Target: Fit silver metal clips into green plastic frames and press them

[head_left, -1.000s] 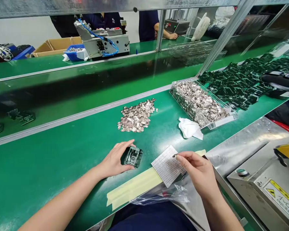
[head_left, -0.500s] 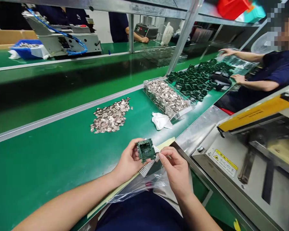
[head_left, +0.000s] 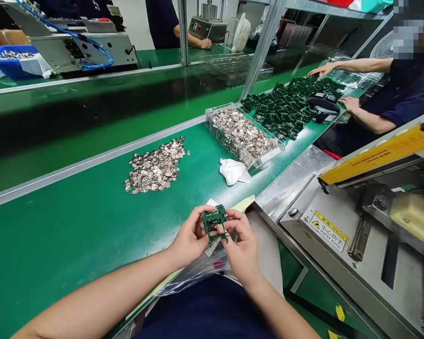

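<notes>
Together, the person's left hand (head_left: 189,241) and right hand (head_left: 243,249) pinch a green circuit-board assembly (head_left: 214,217) from either side, near the green surface's (head_left: 92,230) close edge. Beyond, I see piled metal pieces (head_left: 155,167) and, beside a crumpled white cloth (head_left: 234,172), a clear tray (head_left: 268,157) of similar ones.

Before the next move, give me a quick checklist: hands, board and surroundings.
1. Circuit board assembly supported: ok; left hand and right hand both hold it.
2. Small part between the right hand's fingertips: cannot tell; fingers and board hide it.
3. Gridded sheet uncovered: not ok; board and hands cover most of it.
4. Heap of metal pieces clear of the hands: ok; it lies apart, farther back.
5. Crumpled white cloth clear of the hands: ok; beside the transparent tray.
6. Co-worker's hands clear: ok; over by the board pile.
</notes>
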`<state>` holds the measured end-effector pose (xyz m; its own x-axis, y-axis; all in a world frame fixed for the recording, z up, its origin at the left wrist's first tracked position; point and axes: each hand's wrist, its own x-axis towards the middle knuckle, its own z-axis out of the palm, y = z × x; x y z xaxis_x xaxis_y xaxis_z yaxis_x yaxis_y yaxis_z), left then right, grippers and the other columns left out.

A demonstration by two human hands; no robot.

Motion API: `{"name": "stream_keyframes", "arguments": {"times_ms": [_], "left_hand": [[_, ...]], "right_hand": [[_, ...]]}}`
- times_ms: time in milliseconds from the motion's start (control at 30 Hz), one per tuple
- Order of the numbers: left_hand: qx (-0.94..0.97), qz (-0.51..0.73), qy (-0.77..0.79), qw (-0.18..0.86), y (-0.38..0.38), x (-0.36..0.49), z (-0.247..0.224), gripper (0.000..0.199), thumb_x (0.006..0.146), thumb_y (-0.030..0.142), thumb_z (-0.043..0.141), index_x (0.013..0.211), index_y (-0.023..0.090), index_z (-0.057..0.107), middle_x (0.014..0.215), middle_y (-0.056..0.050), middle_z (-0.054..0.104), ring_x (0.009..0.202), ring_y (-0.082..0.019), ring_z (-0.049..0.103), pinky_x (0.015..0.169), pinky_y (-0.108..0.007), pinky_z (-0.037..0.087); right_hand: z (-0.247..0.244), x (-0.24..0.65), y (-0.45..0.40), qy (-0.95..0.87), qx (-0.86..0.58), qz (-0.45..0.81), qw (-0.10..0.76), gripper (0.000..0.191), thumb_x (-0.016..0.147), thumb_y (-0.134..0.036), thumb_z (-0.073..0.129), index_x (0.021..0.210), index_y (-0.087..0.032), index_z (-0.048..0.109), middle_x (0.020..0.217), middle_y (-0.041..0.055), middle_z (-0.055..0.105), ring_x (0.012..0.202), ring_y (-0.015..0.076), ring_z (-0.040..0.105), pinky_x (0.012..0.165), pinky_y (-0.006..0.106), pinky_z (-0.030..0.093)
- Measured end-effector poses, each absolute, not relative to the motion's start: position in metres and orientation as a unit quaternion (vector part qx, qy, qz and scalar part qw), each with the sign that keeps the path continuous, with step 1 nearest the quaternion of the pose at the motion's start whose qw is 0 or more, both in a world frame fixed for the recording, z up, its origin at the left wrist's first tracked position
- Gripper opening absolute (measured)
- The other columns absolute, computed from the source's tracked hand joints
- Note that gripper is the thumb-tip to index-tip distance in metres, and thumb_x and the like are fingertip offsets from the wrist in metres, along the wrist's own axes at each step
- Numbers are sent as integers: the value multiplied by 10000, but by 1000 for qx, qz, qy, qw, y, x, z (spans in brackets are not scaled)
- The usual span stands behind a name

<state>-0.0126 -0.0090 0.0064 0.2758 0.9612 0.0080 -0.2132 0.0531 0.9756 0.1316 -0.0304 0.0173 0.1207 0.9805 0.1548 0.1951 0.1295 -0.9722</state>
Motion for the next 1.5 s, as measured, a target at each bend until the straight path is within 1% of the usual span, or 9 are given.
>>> {"name": "stream_keyframes", "arguments": {"times_ms": [100, 267, 433, 800, 933, 1033, 1200, 1333, 1500], "left_hand": [[506, 464, 374, 624, -10, -14, 3, 417, 826, 246, 684, 1192, 260, 485, 912, -4, 601, 746, -102, 570, 703, -202, 481], [526, 457, 380, 608, -11, -16, -2, 372, 877, 273, 627, 1220, 264, 483, 949, -15, 607, 763, -112, 571, 714, -218, 479], [557, 446, 376, 591, -11, -17, -1, 351, 913, 307, 574, 1244, 262, 466, 900, -15, 605, 734, -121, 560, 688, -229, 470], [559, 440, 389, 586, -10, -18, 2, 338, 897, 313, 587, 1212, 227, 497, 905, -38, 618, 737, -134, 573, 667, -229, 480], [546, 458, 399, 577, -11, -16, 4, 291, 901, 310, 584, 1167, 222, 505, 890, -33, 611, 750, -131, 569, 672, -227, 488], [521, 452, 399, 604, -12, -14, 5, 303, 903, 324, 582, 1172, 220, 489, 889, -32, 606, 719, -124, 568, 648, -230, 500], [492, 447, 416, 621, -14, -12, 8, 311, 893, 343, 593, 1154, 209, 489, 871, -30, 591, 701, -122, 562, 644, -239, 514], [474, 459, 426, 620, -15, -10, 9, 311, 869, 338, 623, 1131, 219, 505, 857, -14, 573, 701, -121, 556, 644, -237, 510], [470, 463, 432, 615, -16, -10, 8, 332, 851, 331, 645, 1141, 217, 528, 836, -13, 580, 660, -116, 548, 620, -232, 508]], "right_hand": [[18, 130, -30, -550, -544, 362, 520, 118, 877, -254, 625, 782, -208, 678, 1117, 90, 550, 1039, 246, 552, 767, 326, 462], [18, 126, -29, -554, -547, 336, 530, 132, 887, -253, 622, 766, -207, 652, 1078, 81, 555, 963, 226, 574, 729, 311, 468], [17, 122, -32, -550, -555, 334, 527, 151, 887, -282, 646, 754, -211, 639, 1046, 77, 553, 943, 230, 573, 763, 329, 477], [17, 121, -35, -546, -561, 327, 530, 150, 896, -271, 620, 760, -208, 622, 1036, 80, 539, 961, 236, 562, 674, 294, 478], [17, 122, -35, -539, -554, 343, 534, 117, 894, -255, 626, 786, -209, 619, 1006, 69, 560, 953, 231, 559, 733, 310, 474], [15, 124, -35, -509, -544, 385, 545, 62, 895, -253, 628, 858, -206, 612, 935, 55, 589, 879, 215, 568, 749, 319, 471], [14, 123, -33, -453, -532, 446, 559, 116, 856, -287, 680, 833, -200, 606, 872, 44, 598, 775, 192, 575, 670, 290, 495], [18, 120, -30, -432, -524, 448, 582, 158, 806, -303, 717, 756, -201, 607, 816, 40, 593, 731, 189, 587, 617, 278, 522], [22, 118, -29, -420, -531, 457, 576, 199, 778, -327, 734, 723, -204, 588, 765, 27, 572, 674, 179, 574, 569, 271, 530]]}}
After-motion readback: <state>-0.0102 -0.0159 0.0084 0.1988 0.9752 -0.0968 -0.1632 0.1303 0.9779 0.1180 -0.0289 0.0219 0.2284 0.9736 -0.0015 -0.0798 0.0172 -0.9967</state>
